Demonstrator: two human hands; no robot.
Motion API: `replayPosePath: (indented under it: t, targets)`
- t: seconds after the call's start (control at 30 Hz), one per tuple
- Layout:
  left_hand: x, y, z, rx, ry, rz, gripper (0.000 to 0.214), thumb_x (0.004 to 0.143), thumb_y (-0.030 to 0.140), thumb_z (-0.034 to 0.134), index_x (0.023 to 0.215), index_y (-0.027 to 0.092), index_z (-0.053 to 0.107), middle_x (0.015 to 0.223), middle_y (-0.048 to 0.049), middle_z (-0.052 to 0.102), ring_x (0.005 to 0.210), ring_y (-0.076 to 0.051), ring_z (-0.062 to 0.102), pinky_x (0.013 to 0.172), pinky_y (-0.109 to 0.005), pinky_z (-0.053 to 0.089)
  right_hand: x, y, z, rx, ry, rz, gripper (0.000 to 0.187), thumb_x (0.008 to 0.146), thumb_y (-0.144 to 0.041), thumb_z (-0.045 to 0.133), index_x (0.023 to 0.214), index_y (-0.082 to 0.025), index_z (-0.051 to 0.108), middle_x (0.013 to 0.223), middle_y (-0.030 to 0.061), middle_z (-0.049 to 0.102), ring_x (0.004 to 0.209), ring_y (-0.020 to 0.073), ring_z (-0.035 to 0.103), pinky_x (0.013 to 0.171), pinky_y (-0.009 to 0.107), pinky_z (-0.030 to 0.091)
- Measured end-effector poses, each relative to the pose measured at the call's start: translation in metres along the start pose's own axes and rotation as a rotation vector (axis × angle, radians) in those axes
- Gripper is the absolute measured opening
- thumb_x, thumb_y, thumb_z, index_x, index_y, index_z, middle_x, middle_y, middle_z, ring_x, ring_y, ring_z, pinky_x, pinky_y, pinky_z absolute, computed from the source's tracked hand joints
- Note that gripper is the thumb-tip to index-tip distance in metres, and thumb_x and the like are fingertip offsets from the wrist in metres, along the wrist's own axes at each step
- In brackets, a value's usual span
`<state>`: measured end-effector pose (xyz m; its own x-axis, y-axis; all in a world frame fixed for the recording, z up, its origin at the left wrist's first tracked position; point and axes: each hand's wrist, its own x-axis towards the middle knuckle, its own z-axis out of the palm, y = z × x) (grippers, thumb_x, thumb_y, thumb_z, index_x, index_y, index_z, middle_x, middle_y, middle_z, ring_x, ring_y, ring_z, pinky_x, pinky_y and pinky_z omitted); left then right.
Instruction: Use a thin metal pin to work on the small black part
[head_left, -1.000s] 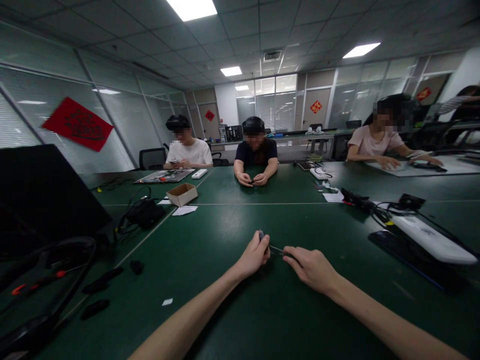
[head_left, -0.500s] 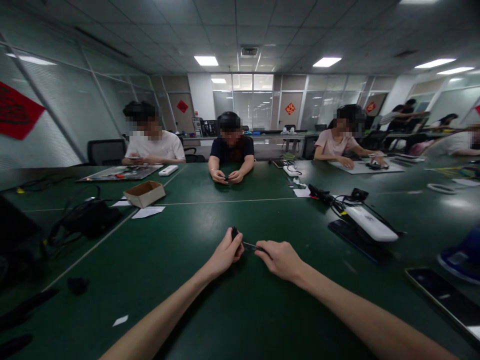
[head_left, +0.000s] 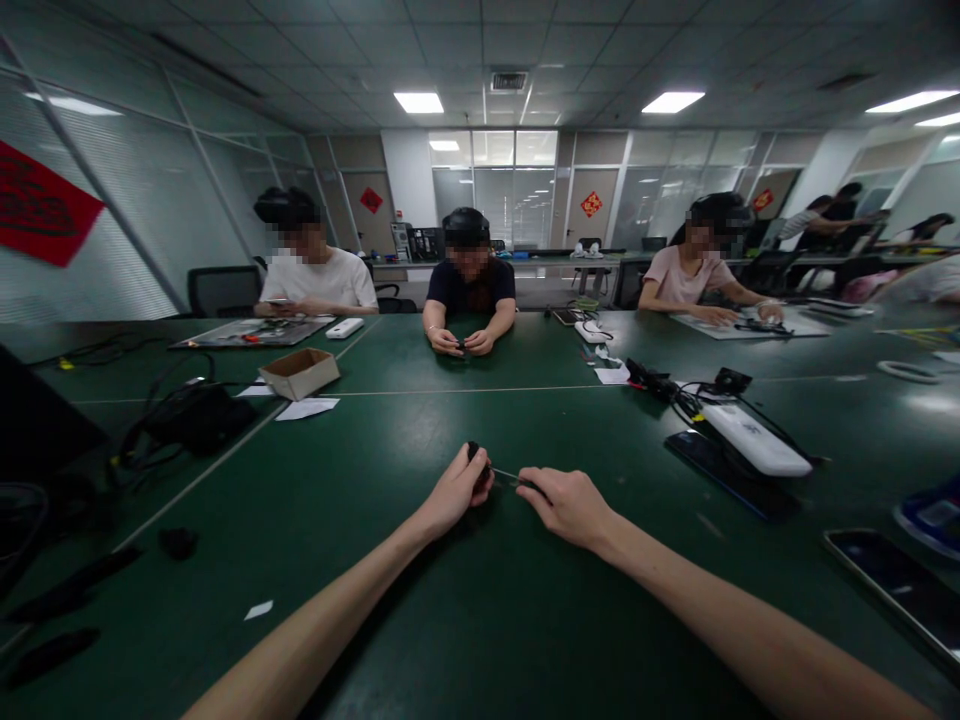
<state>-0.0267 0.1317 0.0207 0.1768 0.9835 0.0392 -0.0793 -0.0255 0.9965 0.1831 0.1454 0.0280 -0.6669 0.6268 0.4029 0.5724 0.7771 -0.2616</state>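
- The left forearm (head_left: 345,605) is bare as far up as I can see, slender and smooth in outline, broadest at the near end and narrowing evenly.
- The right forearm (head_left: 712,600) is bare too, with the same lean build, fuller towards the elbow and slimming as it runs down.
- Both wrists are narrow and uncovered where they show to me.
- The left hand (head_left: 456,490) is ungloved, with a slim thumb and a gently rounded back.
- The right hand (head_left: 570,505) is likewise bare, its fingers slim, its knuckles softly rounded.
- The fingernails are too small to make out from here.
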Motion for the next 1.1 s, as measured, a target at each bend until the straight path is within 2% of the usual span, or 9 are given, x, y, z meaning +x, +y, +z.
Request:
replayPosePath:
  t: [0.43, 0.57, 0.63, 0.83, 1.1]
  targets:
    - [0.001, -0.001, -0.004, -0.012, -0.068, -0.026, 0.037, 0.086, 0.055, 0.041, 0.09, 0.018, 0.038, 0.067, 0.0026, 0.042, 0.05, -0.005, 0.032, 0.044, -0.014, 0.022, 0.0, 0.001, 0.0, -0.023, -0.015, 0.042, 0.031, 0.096, -0.04, 0.035, 0.112, -0.02, 0.054, 0.089, 0.0048, 0.064, 0.072, 0.0129, 0.059, 0.064, 0.024, 0.046]
    - [-0.005, 0.002, -0.001, 0.081, -0.124, -0.039, 0.036, 0.086, 0.053, 0.043, 0.09, 0.017, 0.041, 0.07, 0.0006, 0.046, 0.055, -0.006, 0.038, 0.048, -0.015, 0.028, 0.005, 0.012, 0.002, 0.049, 0.1, 0.192, 0.034, 0.098, -0.037, 0.028, 0.113, -0.019, 0.053, 0.084, 0.005, 0.064, 0.064, 0.0122, 0.059, 0.057, 0.024, 0.046]
    - [-0.006, 0.003, -0.002, 0.052, -0.134, -0.049, 0.035, 0.087, 0.052, 0.042, 0.091, 0.017, 0.041, 0.069, 0.0006, 0.046, 0.055, -0.006, 0.038, 0.047, -0.015, 0.027, 0.007, 0.016, 0.002, 0.057, 0.132, 0.239, 0.035, 0.098, -0.037, 0.027, 0.113, -0.018, 0.053, 0.082, 0.0048, 0.064, 0.061, 0.0122, 0.059, 0.056, 0.024, 0.046]
    - [0.003, -0.002, -0.009, -0.209, -0.112, -0.08, 0.034, 0.087, 0.052, 0.039, 0.091, 0.018, 0.04, 0.06, 0.0039, 0.038, 0.046, -0.005, 0.028, 0.042, -0.015, 0.017, 0.005, 0.008, -0.002, 0.049, -0.023, 0.03, 0.029, 0.095, -0.038, 0.037, 0.109, -0.021, 0.056, 0.087, 0.0031, 0.065, 0.069, 0.0122, 0.059, 0.064, 0.024, 0.046]
    - [0.002, -0.002, -0.009, -0.199, -0.096, -0.039, 0.036, 0.087, 0.053, 0.04, 0.087, 0.017, 0.042, 0.058, 0.0029, 0.04, 0.044, -0.006, 0.03, 0.039, -0.014, 0.017, 0.005, 0.006, -0.003, 0.07, -0.029, 0.002, 0.028, 0.094, -0.037, 0.038, 0.105, -0.02, 0.058, 0.081, 0.0016, 0.064, 0.064, 0.0105, 0.057, 0.062, 0.022, 0.043]
